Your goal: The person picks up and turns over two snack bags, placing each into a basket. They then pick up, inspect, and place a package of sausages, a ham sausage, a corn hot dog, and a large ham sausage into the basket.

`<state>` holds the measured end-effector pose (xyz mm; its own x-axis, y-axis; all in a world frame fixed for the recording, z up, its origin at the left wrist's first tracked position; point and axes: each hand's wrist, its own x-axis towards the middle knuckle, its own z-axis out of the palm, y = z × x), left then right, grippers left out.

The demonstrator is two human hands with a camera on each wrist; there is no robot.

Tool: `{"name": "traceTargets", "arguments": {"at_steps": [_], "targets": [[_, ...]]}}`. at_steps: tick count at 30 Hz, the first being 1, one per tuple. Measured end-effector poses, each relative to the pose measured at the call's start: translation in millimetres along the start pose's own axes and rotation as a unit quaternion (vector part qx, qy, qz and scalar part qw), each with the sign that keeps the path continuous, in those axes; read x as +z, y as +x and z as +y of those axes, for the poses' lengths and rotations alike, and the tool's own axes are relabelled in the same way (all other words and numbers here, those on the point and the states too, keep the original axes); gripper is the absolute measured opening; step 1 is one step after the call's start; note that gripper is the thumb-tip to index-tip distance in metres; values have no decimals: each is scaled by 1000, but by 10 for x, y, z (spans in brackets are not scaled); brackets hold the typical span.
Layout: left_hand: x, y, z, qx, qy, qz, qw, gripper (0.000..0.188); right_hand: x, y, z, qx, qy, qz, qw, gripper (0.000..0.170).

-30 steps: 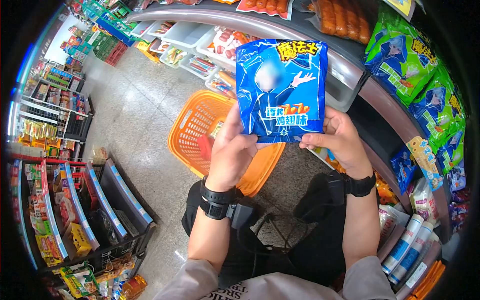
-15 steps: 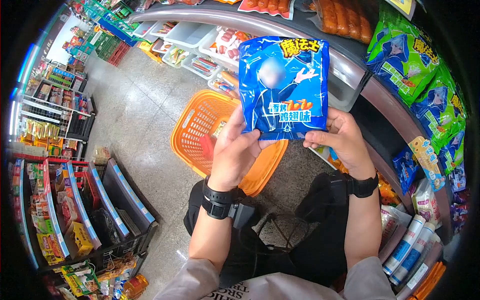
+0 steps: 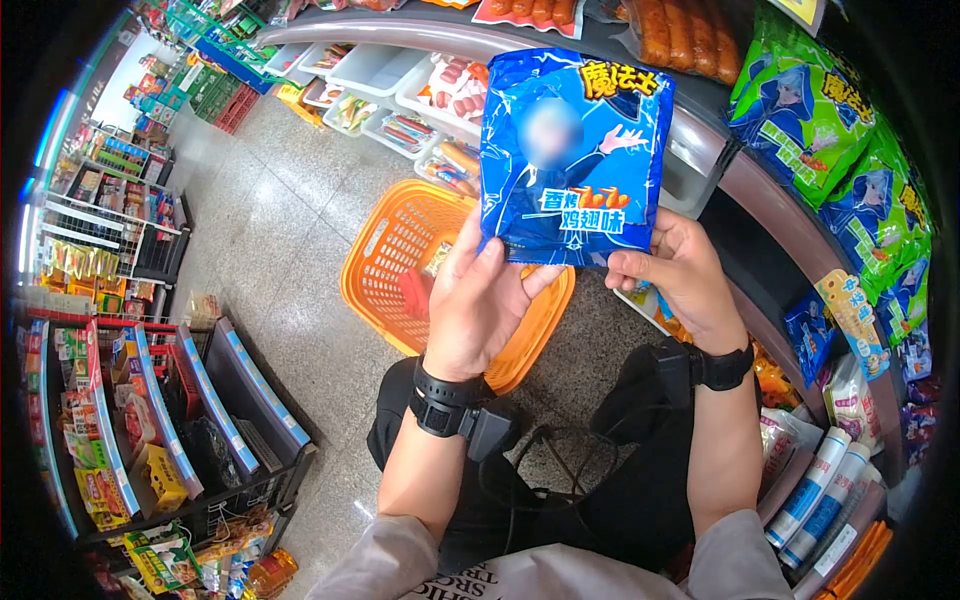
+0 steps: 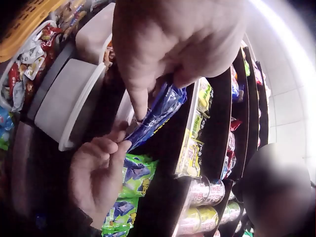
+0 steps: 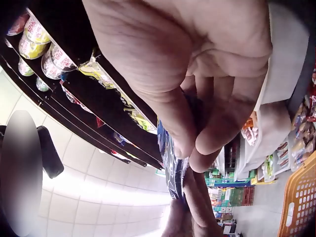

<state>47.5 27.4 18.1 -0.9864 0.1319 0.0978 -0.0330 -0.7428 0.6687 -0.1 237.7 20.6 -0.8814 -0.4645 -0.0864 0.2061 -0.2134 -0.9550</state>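
A blue snack bag point(image 3: 575, 150) with a cloaked figure and chicken wing pictures on its front is held up before the shelves, its printed face turned upward. My left hand point(image 3: 470, 310) pinches its lower left corner, thumb in front and the fingers behind. At the lower right corner my right hand point(image 3: 685, 280) grips the edge between thumb and curled fingers. From the side, the left wrist view shows the bag point(image 4: 159, 116) edge-on between both hands. In the right wrist view, my right thumb and fingers point(image 5: 207, 133) close on the bag's edge.
An orange basket point(image 3: 385, 260) with a red item inside stands on the floor beyond my left hand. Green snack bags point(image 3: 800, 120) and packed sausages point(image 3: 685, 40) line the curved shelf at right. Clear bins point(image 3: 385, 70) sit under its edge. A low rack point(image 3: 180, 430) is at left.
The bag has risen and shifted slightly right in the head view, with both hands still holding its lower corners. The left hand has moved slightly upward and to the right.
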Motion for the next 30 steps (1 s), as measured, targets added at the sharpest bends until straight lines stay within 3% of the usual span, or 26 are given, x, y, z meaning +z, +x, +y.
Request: {"name": "traceTargets", "arguments": {"at_steps": [4, 6, 9, 16, 18, 21, 24, 26, 27, 28, 29, 30], "targets": [[-7, 8, 8, 2, 17, 16, 1000, 54, -7, -18, -9, 21, -13, -10, 1000, 32], [-24, 18, 4, 1, 31, 22, 999, 53, 79, -35, 4, -29, -2, 21, 999, 40], [-41, 27, 6, 9, 46, 38, 998, 50, 63, -29, -3, -16, -5, 4, 1000, 45], [-24, 22, 17, 4, 100, 55, 993, 46, 39, -10, 30, 16, -10, 4, 1000, 49], [-21, 25, 14, 1, 95, 53, 994, 46, 72, -2, 51, -50, 16, 17, 998, 53], [-48, 26, -16, -4, 88, 53, 995, 46, 103, -13, -5, -55, 121, 42, 990, 54], [-91, 31, -79, -14, 149, 69, 986, 47, 76, -33, 12, -44, 87, 61, 993, 51], [-122, 45, -165, 95, 374, 128, 914, 45, 53, -17, 47, -47, 70, 72, 994, 51], [-147, 46, -194, 148, 477, 155, 852, 45, 47, -9, 70, -48, 52, 83, 994, 52], [-175, 32, -167, 185, 611, 160, 753, 48, 50, -10, 93, -48, 52, 83, 994, 52], [-165, 24, -161, 185, 611, 160, 753, 48, 56, -17, 119, -54, 0, 63, 997, 53], [-110, 27, -130, 192, 641, 84, 738, 51, 63, -21, 148, -61, -53, 43, 996, 54]]}}
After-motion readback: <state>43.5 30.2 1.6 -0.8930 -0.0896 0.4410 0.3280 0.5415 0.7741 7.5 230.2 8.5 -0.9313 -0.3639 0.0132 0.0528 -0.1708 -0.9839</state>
